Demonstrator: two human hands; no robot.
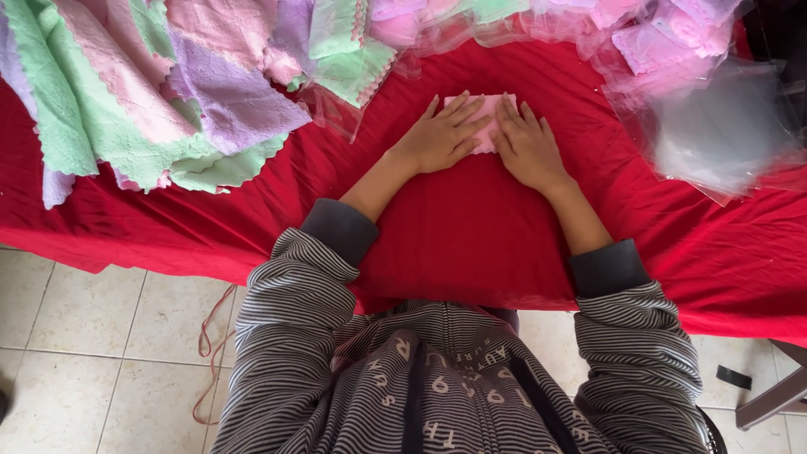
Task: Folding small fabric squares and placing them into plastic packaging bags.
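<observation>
Both hands lie flat, palms down, fingers spread and together pressing a small folded pink cloth against the red table cover. Neither hand clamps anything: the left hand covers the cloth's left part, the right hand its right part, and the fingertips nearly meet over the middle. Only the far edge and a strip between the hands show, so how many folds the cloth has cannot be told, but it already sits as a compact rectangle, squared up and being smoothed down.

Just beyond the hands, toward the far right, a heap of clear plastic bags lies loose on the cover, some empty and glossy. Further along the far edge sit bagged pink cloths, which look already folded and packed. To the left of the hands and well apart from them, a large pile of unfolded cloths in green, pink and lilac sprawls over the table edge.

Judging by this, the cloth under the hands seems folded or close to it but not yet bagged; a share of the cloths is packed, while the big loose pile on the left remains to be worked through. Striped grey sleeves reach in from below, over a tiled floor.
</observation>
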